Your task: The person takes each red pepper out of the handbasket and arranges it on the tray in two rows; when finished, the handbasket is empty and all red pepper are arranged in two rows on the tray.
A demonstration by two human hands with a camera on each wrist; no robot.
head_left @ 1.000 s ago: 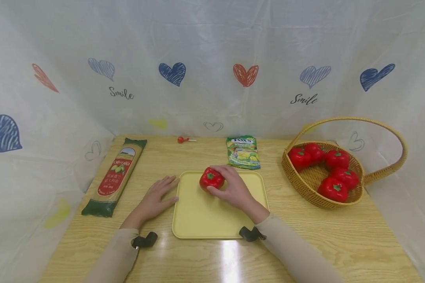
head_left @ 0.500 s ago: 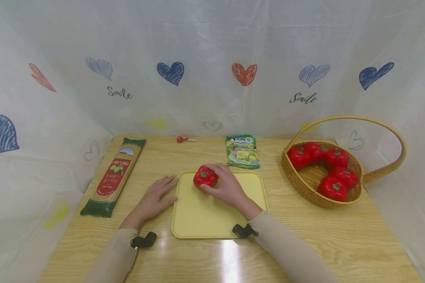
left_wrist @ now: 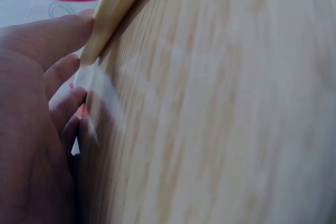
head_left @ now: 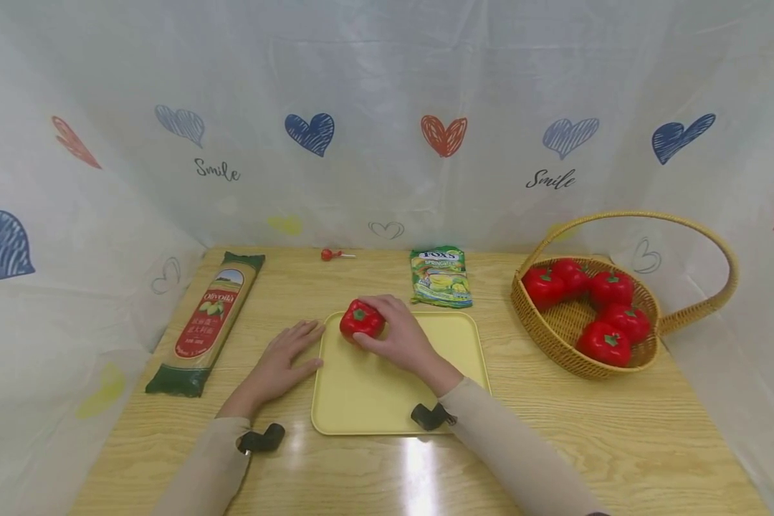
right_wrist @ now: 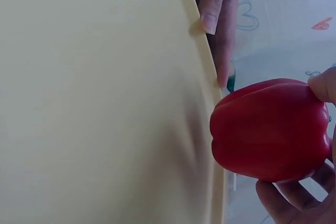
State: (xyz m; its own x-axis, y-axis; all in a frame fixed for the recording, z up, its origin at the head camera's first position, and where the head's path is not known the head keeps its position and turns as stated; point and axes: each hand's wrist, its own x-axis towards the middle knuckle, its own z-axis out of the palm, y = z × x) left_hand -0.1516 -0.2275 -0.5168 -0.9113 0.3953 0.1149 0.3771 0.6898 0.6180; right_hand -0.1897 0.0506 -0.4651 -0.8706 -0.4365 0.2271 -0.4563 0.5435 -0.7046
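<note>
A red bell pepper (head_left: 360, 320) with a green stem is held in my right hand (head_left: 400, 337), thumb on one side and fingers round the other. It is at the far left corner of the yellow tray (head_left: 387, 401); whether its base touches the tray, I cannot tell. In the right wrist view the pepper (right_wrist: 270, 129) fills the lower right, fingertips curled against it. My left hand (head_left: 285, 364) lies flat beside the tray's left side. Its thumb and fingertips touch the tray rim (left_wrist: 107, 17) in the left wrist view.
A wicker basket (head_left: 555, 346) with several red peppers and a tall handle stands at the right. Behind the tray lies a green candy bag (head_left: 441, 278), with a red lollipop (head_left: 327, 254) farther left. A long pasta pack (head_left: 208, 322) lies at the left.
My right hand has moved left across the tray with the pepper, toward the far left corner. The left hand has stayed in place at the rim.
</note>
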